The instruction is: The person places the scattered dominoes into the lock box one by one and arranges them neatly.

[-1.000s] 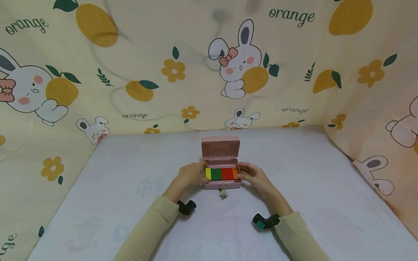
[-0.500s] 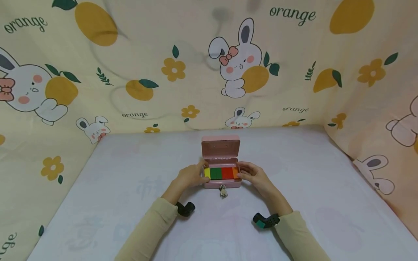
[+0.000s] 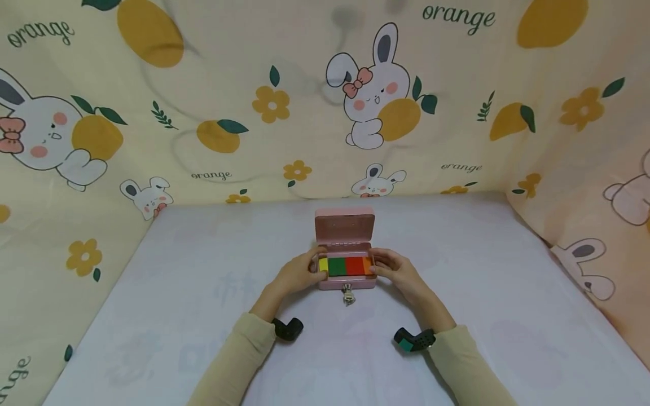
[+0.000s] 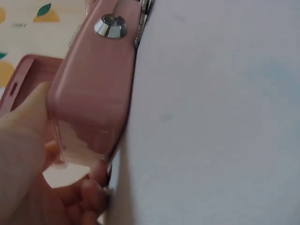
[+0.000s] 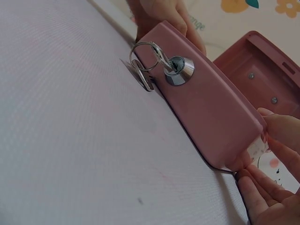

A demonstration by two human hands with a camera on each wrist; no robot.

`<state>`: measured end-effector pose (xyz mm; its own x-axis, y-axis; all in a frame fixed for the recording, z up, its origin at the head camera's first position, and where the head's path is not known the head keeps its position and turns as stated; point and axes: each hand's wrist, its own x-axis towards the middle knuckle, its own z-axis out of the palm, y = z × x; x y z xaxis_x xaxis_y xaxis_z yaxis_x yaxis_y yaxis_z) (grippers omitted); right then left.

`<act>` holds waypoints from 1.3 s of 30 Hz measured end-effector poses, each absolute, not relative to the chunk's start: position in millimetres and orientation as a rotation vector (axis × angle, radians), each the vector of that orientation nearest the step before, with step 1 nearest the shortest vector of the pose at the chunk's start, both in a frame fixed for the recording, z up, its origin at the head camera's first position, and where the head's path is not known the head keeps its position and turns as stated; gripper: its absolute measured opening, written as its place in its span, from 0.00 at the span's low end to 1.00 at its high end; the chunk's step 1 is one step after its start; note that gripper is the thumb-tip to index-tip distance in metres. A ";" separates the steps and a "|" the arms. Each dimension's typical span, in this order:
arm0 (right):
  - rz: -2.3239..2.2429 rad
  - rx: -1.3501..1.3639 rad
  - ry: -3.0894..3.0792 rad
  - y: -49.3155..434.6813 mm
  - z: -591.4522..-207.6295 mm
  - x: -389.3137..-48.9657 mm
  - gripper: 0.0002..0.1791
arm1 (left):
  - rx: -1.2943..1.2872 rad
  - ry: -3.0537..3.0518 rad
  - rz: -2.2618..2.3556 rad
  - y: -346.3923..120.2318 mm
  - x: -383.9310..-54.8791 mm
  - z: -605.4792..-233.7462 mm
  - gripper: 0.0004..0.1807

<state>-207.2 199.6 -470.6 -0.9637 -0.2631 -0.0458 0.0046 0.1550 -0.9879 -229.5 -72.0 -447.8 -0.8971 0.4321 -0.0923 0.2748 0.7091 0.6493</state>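
Note:
A small pink metal cash box (image 3: 347,285) stands on the table in the head view, its lid (image 3: 344,228) raised at the back. Inside lies a row of blocks: yellow (image 3: 323,266), green (image 3: 337,267), red (image 3: 354,266) and orange (image 3: 368,265). My left hand (image 3: 294,275) holds the box's left end, the thumb at the rim and the fingers along the end wall. At the opposite end my right hand (image 3: 403,276) holds it the same way. The right wrist view shows a key ring (image 5: 145,56) hanging from the front lock (image 5: 179,70).
A white cloth (image 3: 284,366) covers the table. Behind it and along both sides hangs a pale curtain (image 3: 315,129) printed with rabbits, oranges and flowers. Black wrist cameras (image 3: 288,329) are strapped below both hands.
The head view has tilted slightly, so everything sits a little higher. My left wrist has shifted slightly, and both hands stay at the box's ends.

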 end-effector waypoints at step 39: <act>-1.911 -0.224 2.206 197.6 -473.7 -203.3 0.30 | 0.437 2.707 0.817 -57.2 -225.5 -436.8 0.26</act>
<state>-203.3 197.6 -473.7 -0.9655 -0.2529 -0.0614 0.0247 0.1459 -0.9890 -225.5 -57.2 -436.8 -0.9151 0.3626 -0.1766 0.2044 0.7944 0.5720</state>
